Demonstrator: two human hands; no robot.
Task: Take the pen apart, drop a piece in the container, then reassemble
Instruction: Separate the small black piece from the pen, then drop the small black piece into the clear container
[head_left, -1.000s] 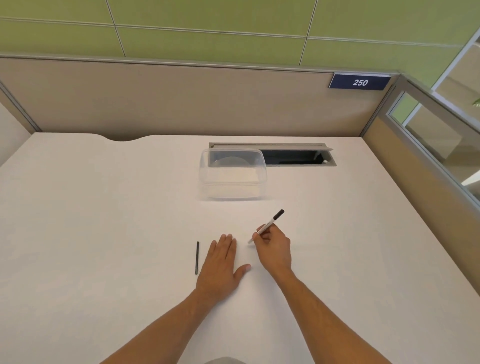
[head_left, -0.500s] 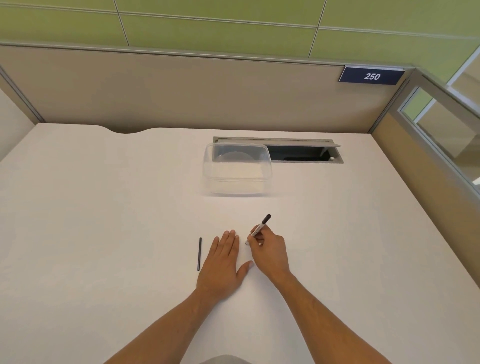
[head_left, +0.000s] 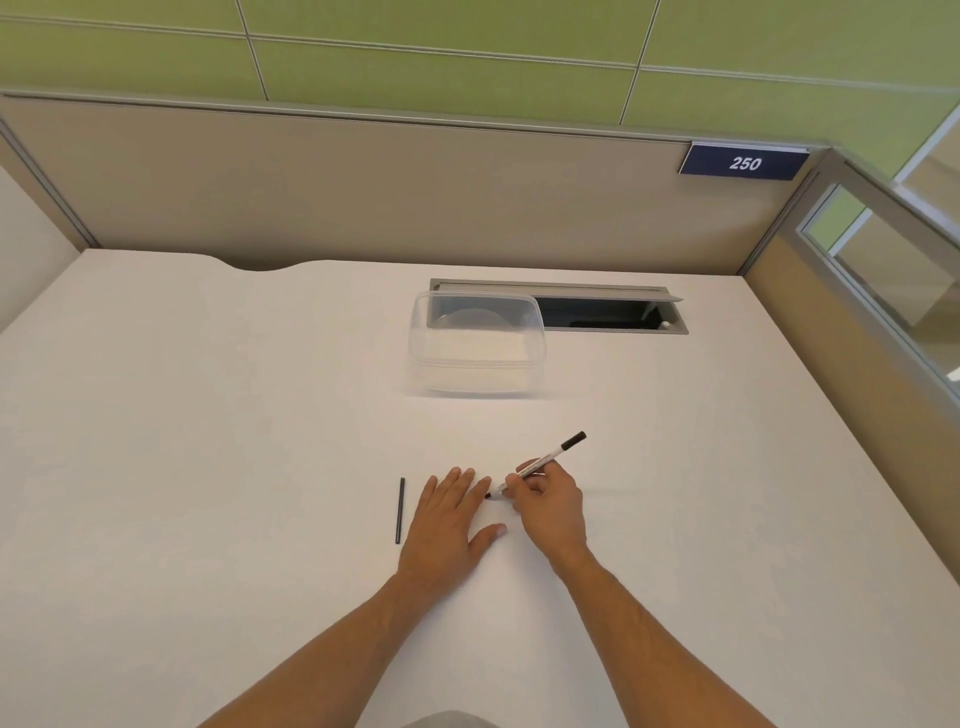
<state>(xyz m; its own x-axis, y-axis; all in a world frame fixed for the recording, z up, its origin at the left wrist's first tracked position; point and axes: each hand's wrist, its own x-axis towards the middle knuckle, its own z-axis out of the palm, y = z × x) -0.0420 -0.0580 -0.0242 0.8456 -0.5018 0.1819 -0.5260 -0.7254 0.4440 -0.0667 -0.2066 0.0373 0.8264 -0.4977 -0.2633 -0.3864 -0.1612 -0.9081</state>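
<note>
On the counter (head_left: 208, 415), near its front edge, the right hand (head_left: 548, 501) has its fingers (head_left: 519, 486) closed around the pen (head_left: 540, 464), tip down by the left hand (head_left: 449, 519), dark end raised toward the far right. Since 1 s ago the pen has dipped lower and then tilted back up to a flatter angle — otherwise its spot has barely shifted. The left hand stays flat on the counter, palm down, fingers spread and holding nothing. Just to its left lies a thin dark rod (head_left: 399, 511), apart from both hands and unmoved; it looks like a piece already taken out of the pen, probably the refill. The clear container (head_left: 478, 348) stands well beyond the hands and appears empty, though its transparency makes that hard to confirm. So the judgement is that disassembly is at least started, and the drop — 1 piece into the container — is not yet done.
</note>
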